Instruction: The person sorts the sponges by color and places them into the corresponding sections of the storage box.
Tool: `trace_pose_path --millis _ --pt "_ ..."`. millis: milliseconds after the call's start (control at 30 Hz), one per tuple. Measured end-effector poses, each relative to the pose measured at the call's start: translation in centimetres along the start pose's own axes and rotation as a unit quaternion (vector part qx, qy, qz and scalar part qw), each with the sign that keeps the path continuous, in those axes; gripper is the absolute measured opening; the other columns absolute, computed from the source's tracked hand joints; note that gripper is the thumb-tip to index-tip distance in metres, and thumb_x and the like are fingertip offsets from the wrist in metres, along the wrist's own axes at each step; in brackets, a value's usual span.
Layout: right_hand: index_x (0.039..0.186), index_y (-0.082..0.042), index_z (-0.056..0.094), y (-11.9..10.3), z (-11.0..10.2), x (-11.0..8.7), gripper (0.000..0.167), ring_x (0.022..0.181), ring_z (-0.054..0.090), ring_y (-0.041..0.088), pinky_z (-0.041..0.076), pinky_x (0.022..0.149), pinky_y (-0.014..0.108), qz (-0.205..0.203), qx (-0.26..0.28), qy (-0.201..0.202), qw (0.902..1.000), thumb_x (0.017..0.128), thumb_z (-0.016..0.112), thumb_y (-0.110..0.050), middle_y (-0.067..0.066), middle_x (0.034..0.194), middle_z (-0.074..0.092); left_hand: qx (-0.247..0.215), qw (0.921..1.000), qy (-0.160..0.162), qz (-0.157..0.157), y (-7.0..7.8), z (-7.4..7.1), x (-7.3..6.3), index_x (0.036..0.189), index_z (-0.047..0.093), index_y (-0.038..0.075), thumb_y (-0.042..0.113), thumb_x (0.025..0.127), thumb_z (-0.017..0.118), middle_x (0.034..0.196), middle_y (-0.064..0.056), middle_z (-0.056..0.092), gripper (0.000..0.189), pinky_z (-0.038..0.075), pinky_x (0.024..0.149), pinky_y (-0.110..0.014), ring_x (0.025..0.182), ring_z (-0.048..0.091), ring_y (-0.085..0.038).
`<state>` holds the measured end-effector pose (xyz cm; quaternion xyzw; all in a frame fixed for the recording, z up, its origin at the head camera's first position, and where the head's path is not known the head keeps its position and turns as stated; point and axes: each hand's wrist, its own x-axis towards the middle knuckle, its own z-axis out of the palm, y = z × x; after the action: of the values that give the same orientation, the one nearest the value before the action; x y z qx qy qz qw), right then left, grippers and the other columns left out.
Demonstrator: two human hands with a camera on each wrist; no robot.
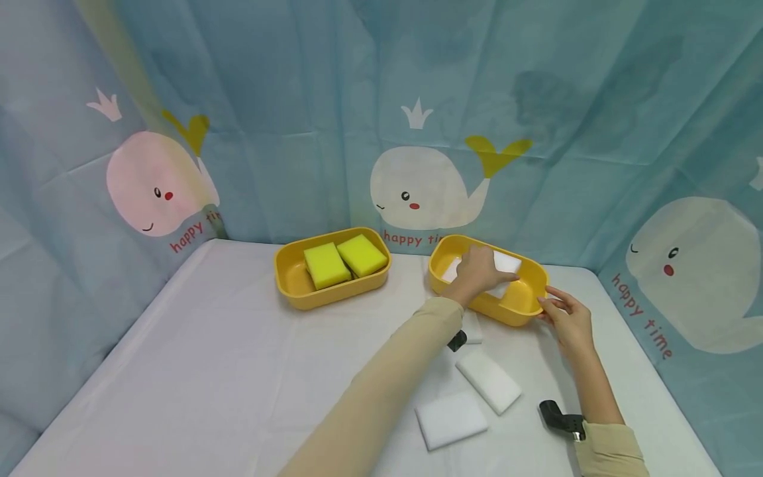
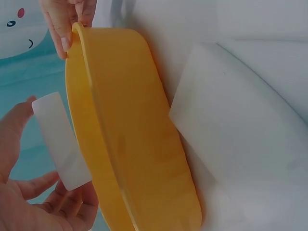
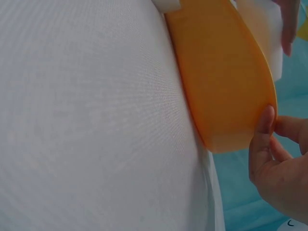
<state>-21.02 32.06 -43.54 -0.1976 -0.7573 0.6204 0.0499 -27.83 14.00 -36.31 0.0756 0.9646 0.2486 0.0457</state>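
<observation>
Pinching white block [image 2: 61, 142], left fingers [image 2: 38, 186] partly hidden

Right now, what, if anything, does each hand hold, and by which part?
Left hand: a white block, by opposite ends. Right hand: the yellow tray, by its rim.

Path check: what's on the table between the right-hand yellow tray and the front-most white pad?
A white pad close to the tray, partly hidden by the left sleeve, then a second white pad lying diagonally. Head view shows both.

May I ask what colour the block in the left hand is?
White; the block shows best in the left wrist view.
</observation>
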Motion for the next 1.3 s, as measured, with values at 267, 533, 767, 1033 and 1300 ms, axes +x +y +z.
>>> trace_pose_path --millis 267,533,767,1033,1300 --pt "0.16 -0.002 0.042 -0.1 0.1 -0.1 0.059 0.074 0.062 0.0 0.06 0.076 0.013 -0.004 -0.001 0.0 1.0 0.107 0.063 -0.015 -0.007 0.101 0.056 -0.008 0.9999 -0.004 0.006 0.0 -0.1 -0.4 0.095 0.066 0.014 0.064 0.085 0.08 0.105 0.0 0.061 0.052 0.048 0.064 -0.026 0.088 0.052 -0.015" --pt "0.16 -0.003 0.042 -0.1 0.2 -0.1 0.06 0.074 0.062 0.001 0.06 0.076 0.013 0.004 0.006 0.0 1.0 0.106 0.064 -0.016 -0.006 0.102 0.056 -0.009 0.9998 -0.011 0.011 -0.5 0.0 -0.6 0.091 0.061 0.014 0.065 0.085 0.08 0.1 0.0 0.056 0.055 0.044 0.057 -0.024 0.082 0.05 -0.013" --pt "0.16 -0.002 0.042 -0.1 0.1 -0.1 0.06 0.073 0.062 0.0 0.06 0.076 0.014 0.002 0.01 0.001 0.9999 0.106 0.064 -0.015 -0.008 0.099 0.057 -0.036 0.9986 -0.003 0.039 -1.2 -0.5 -0.8 0.099 0.063 0.011 0.06 0.087 0.081 0.09 0.0 0.054 0.053 0.042 0.055 -0.02 0.078 0.051 -0.013" --pt "0.16 -0.001 0.042 -0.1 -0.1 -0.1 0.06 0.071 0.062 0.001 0.06 0.074 0.013 0.001 0.017 0.001 0.9998 0.106 0.065 -0.014 -0.009 0.097 0.057 -0.099 0.993 -0.007 0.064 -2.1 -1.1 -1.8 0.15 0.057 0.008 0.052 0.093 0.079 0.15 -0.006 0.058 0.076 0.054 0.108 -0.029 0.134 0.056 -0.02" --pt "0.159 -0.001 0.043 0.0 0.0 -0.1 0.059 0.072 0.062 0.001 0.06 0.075 0.014 0.001 0.015 0.001 0.9999 0.106 0.064 -0.014 -0.009 0.098 0.057 -0.133 0.9879 -0.003 0.08 -3.6 -1.3 -2.2 0.151 0.056 0.007 0.045 0.094 0.08 0.15 -0.007 0.058 0.073 0.05 0.112 -0.029 0.136 0.055 -0.021"
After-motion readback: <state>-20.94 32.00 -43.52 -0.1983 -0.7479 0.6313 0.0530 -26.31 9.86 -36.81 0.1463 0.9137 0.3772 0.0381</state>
